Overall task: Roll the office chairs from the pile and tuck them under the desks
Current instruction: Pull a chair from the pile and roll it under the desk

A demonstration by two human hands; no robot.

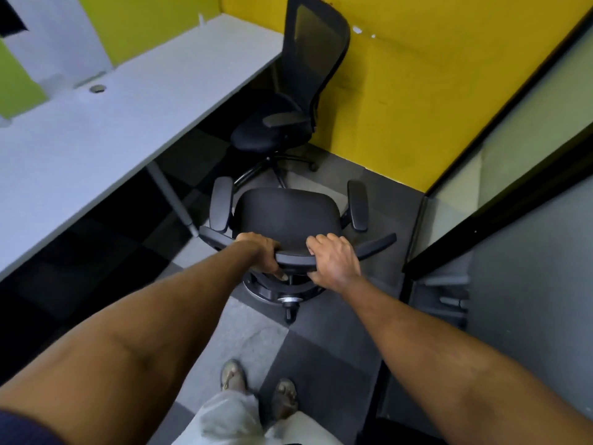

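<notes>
Chair (285,213) clasped at backrest by your left hand (261,252) and right hand (333,260), likely for steering; desk (96,133) left of grip.

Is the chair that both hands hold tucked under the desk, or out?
Out. The held chair stands on open floor; its whole seat shows, clear of the desk.

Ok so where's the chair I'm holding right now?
Centre of the head view: the held chair stands right of the desk, just short of the second chair by the yellow wall, left hand and right hand gripping its backrest.
</notes>
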